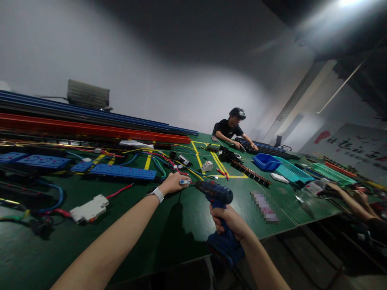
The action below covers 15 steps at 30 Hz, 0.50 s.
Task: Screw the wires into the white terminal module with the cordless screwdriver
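My right hand (229,220) is wrapped around the grip of a blue cordless drill (217,191), which points left. The drill's tip meets or nearly meets a small blue-and-white terminal block (184,182). My left hand (173,183), wearing a watch on its wrist, pinches that block just above the green table (187,229). Coloured wires (160,164) run behind the left hand, and some seem to lead to the block. Left of my forearm lies a white circuit breaker (90,208) with a red wire. Another small breaker (207,166) sits beyond the drill.
Blue socket strips (122,171) and long orange rails (90,129) extend along the left. A blue bin (266,161) and a turquoise basket (293,170) stand to the right. One co-worker (231,127) works across the table; another person's arms (350,198) reach in at right.
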{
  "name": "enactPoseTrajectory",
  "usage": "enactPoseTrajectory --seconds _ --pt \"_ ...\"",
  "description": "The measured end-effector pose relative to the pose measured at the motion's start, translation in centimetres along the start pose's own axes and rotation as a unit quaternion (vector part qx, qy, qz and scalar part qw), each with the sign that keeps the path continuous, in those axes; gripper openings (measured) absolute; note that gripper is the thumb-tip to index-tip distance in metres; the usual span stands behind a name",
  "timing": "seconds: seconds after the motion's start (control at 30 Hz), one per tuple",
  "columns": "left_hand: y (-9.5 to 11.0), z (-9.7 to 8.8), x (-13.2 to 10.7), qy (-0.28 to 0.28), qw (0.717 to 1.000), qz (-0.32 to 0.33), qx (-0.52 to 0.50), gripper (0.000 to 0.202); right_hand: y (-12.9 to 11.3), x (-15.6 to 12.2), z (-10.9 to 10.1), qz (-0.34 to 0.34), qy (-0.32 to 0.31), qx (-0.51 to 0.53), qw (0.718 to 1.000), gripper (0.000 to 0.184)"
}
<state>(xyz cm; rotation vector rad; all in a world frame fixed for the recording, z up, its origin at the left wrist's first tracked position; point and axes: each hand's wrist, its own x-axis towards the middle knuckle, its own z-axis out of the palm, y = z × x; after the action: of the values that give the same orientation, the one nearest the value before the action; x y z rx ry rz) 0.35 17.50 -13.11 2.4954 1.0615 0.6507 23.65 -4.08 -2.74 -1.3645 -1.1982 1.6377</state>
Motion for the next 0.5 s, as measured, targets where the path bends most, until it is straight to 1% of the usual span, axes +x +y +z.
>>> enactPoseTrajectory --seconds 0.5 --pt "0.58 -0.51 -0.17 -0.006 1.000 -0.008 0.001 0.037 -0.14 -0.09 0.09 0.001 0.002 -0.007 1.000 0.016"
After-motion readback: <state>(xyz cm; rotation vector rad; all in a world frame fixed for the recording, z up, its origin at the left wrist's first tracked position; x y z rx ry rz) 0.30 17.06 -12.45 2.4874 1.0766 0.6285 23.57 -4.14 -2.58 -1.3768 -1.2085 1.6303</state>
